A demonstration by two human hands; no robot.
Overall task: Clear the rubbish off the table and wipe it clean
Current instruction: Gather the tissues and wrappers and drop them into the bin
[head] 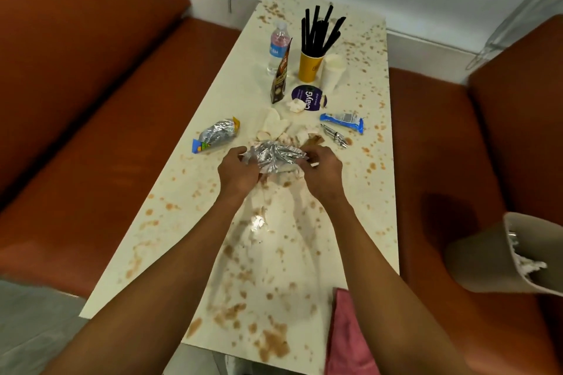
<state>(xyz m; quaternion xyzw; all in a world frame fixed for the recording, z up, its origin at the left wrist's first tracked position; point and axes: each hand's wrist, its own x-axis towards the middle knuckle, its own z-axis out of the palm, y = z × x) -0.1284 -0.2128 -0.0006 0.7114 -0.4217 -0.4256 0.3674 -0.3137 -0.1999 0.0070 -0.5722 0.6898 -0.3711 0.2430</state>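
Two forearms are entering at 6 o'clock, both showing bare from frame edge to wrist. The left hand [237, 169] and right hand [323, 172] are showing no gloves, rings, watches or bands. No sleeve is reaching into view on either arm.

Both bare forearms reached forward over the desk [189, 222] from its near edge, wrists angled inward. The left hand [236, 169] and right hand [323, 170] met near the desk's middle, fingers curled, each pinching one end of a crumpled wrapper [274, 157].
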